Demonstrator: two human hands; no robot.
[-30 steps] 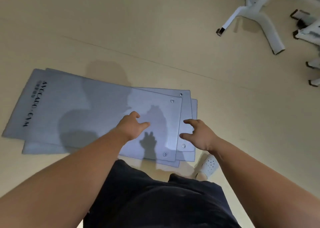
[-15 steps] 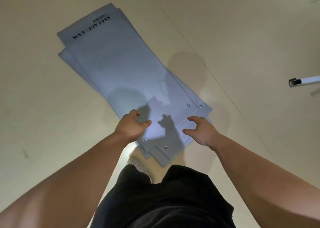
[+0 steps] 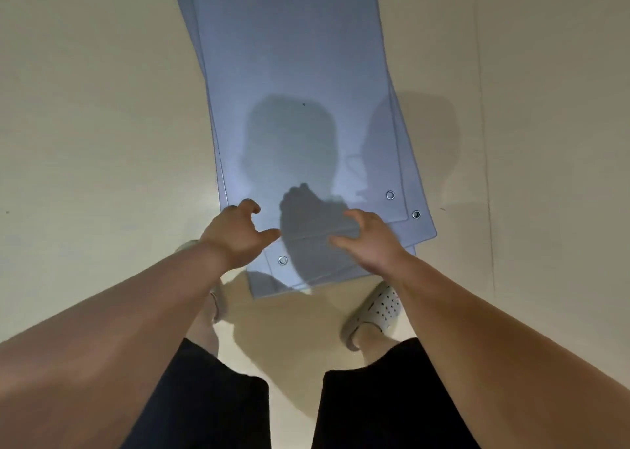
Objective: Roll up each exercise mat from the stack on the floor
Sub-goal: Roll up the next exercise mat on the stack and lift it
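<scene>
A stack of flat blue-grey exercise mats [image 3: 293, 73] lies on the floor and runs straight away from me, its near short end at my feet. Metal eyelets mark the near corners. The lower mats stick out to the right and toward me from under the top one. My left hand [image 3: 237, 235] hovers over the near left corner, fingers curled and apart, holding nothing. My right hand [image 3: 370, 240] hovers over the near edge right of centre, fingers spread, also without anything in it. I cannot tell whether either hand touches the mat.
The beige floor [image 3: 102, 125] surrounds the stack on both sides. My feet in pale perforated sandals [image 3: 376, 309] stand just behind the near end of the mats. A thin floor seam [image 3: 485, 142] runs to the right of the stack.
My view has swung round so the mats now run lengthwise away from me. Both hands have come down closer to the near end. The white equipment legs have left the view.
</scene>
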